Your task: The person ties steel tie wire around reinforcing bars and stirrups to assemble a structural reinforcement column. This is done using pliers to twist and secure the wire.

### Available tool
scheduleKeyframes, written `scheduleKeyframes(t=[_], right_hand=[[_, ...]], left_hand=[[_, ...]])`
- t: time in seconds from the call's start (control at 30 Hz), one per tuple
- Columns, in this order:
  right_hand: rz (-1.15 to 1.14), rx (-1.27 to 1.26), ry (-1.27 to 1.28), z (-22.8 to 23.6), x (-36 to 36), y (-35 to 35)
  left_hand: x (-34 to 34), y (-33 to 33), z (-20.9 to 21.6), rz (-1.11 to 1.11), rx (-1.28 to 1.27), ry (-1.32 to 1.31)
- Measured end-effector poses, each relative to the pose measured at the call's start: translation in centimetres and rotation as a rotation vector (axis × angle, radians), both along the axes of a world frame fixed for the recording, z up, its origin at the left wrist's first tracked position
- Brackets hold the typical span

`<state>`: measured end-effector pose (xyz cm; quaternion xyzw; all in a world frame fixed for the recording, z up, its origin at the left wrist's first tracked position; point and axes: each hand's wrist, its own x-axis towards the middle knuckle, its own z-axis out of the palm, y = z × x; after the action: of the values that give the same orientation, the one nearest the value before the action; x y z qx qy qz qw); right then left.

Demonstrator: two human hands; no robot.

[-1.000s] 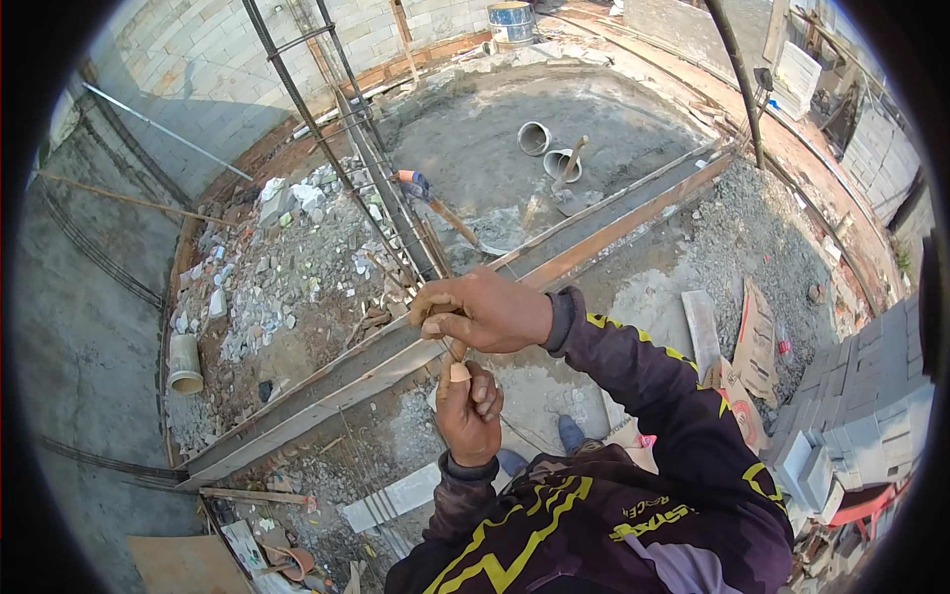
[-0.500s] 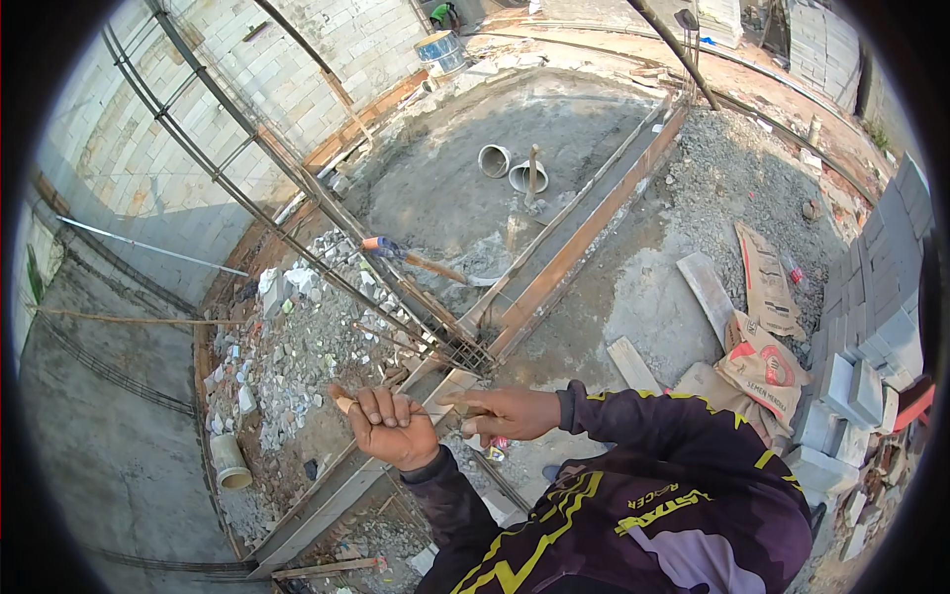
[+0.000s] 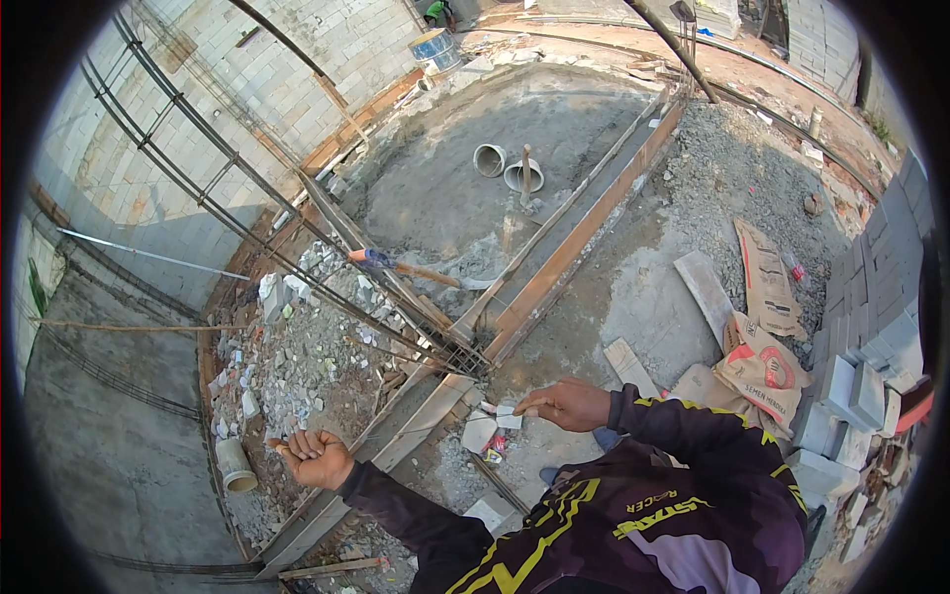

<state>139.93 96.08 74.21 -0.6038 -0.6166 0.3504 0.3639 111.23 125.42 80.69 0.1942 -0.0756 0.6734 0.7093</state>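
My left hand (image 3: pixel 312 458) is closed in a fist over the rubble, left of the formwork boards (image 3: pixel 424 420); what it grips is hidden. My right hand (image 3: pixel 569 405) has its fingers pinched together, above the ground right of those boards. Anything between its fingertips is too small to name. The hands are well apart. Beyond them, upright reinforcing bars (image 3: pixel 216 188) tied with stirrups lean up to the left from the corner where the boards meet. Near that corner lies a wooden-handled tool (image 3: pixel 426 274) with a blue and orange end.
Rubble (image 3: pixel 297 346) fills the left side, with a pale pipe piece (image 3: pixel 236 465) beside it. Two wide pipes (image 3: pixel 489 160) stand in the grey slab ahead. Paper cement bags (image 3: pixel 760 368) and stacked grey blocks (image 3: pixel 871 307) are at right. A person in green (image 3: pixel 439 13) bends near a blue drum (image 3: pixel 436 49).
My hands have spread apart: the left moved left and lower, the right moved right. Pale scraps on the ground between them now show. The view shifted slightly.
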Motion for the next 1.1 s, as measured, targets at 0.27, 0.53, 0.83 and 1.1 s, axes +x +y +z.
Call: scheduleKeyframes(t=[0.27, 0.53, 0.83, 1.1], right_hand=[[-0.19, 0.171, -0.086, -1.1, 0.5, -0.6], [-0.264, 0.36, -0.195, -2.1, 2.4, -2.3], [-0.331, 0.465, -0.179, -3.6, 3.2, -3.7], [-0.415, 0.58, -0.164, -3.7, 4.1, -3.4]], left_hand=[[5.3, -2.7, 0.8, 0.223, -0.113, 0.202], [13.8, -8.6, -2.9, 0.324, -0.194, 0.79], [16.0, -10.3, -3.8, 0.256, -0.315, 0.791], [16.2, -11.0, -3.1, 0.091, -0.252, 0.667]])
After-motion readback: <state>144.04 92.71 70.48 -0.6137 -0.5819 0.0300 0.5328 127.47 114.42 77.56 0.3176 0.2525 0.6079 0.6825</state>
